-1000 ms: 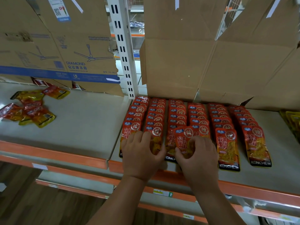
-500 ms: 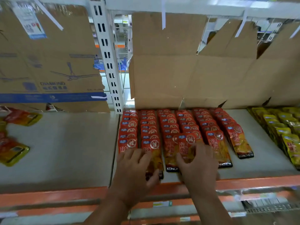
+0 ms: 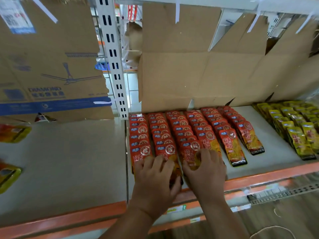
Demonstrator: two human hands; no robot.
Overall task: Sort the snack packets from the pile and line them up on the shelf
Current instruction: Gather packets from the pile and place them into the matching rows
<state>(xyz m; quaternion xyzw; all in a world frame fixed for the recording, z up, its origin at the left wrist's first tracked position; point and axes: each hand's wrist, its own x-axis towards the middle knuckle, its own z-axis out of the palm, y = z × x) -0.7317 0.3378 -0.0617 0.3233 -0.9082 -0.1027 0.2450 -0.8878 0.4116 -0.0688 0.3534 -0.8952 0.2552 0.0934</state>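
Note:
Several rows of red snack packets [image 3: 181, 133] lie overlapping on the grey shelf [image 3: 77, 161], running from the cardboard at the back toward the orange front edge. My left hand [image 3: 155, 180] lies flat on the front packets of the two left rows, fingers spread. My right hand [image 3: 205, 171] presses on the front packets of the middle rows, fingertips slightly bent on the foil. The pile of loose red and yellow packets [image 3: 10, 152] sits at the far left, partly cut off by the frame.
Rows of yellow packets [image 3: 293, 128] fill the shelf's right end. Cardboard sheets [image 3: 198, 75] stand behind the rows, and a printed fan box [image 3: 48, 71] at the back left. A white slotted upright [image 3: 114, 57] divides the bays. An orange rail [image 3: 259, 176] edges the shelf.
The view has swung up and to the right, bringing the yellow rows into sight. Both hands stay pressed on the front red packets, now closer together.

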